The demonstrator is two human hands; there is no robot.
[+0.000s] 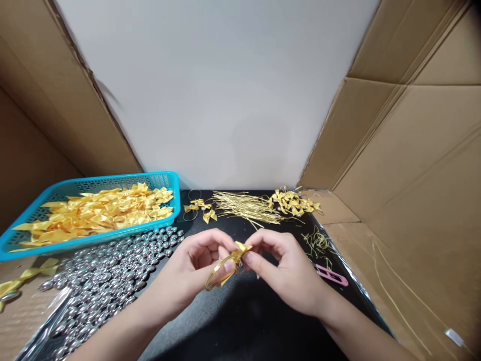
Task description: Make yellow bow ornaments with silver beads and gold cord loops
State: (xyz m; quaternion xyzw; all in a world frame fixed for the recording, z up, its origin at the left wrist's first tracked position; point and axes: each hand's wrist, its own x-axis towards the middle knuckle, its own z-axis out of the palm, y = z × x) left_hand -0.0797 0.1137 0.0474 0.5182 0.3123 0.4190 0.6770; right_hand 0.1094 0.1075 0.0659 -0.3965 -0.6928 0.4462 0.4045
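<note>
Over the middle of the black work surface, both my hands meet at a yellow ribbon bow (242, 247). My left hand (203, 258) pinches the bow's left side between thumb and fingers. A loop of gold cord (211, 282) hangs from the bow beside my left thumb. My right hand (280, 263) grips the bow's right side, thumb and forefinger pressed together. A small shiny bead (241, 263) shows under the bow, between the two thumbs. My fingers partly cover the bow.
A blue basket (173, 195) of yellow bows stands left, above many silver beads (108, 281). Gold cord pieces (246, 205) lie at the back, beside a pile of looped bows (291, 200). A pink-handled cutter (332, 276) and cord scraps (318, 241) lie right. Cardboard walls (413, 150) enclose the sides.
</note>
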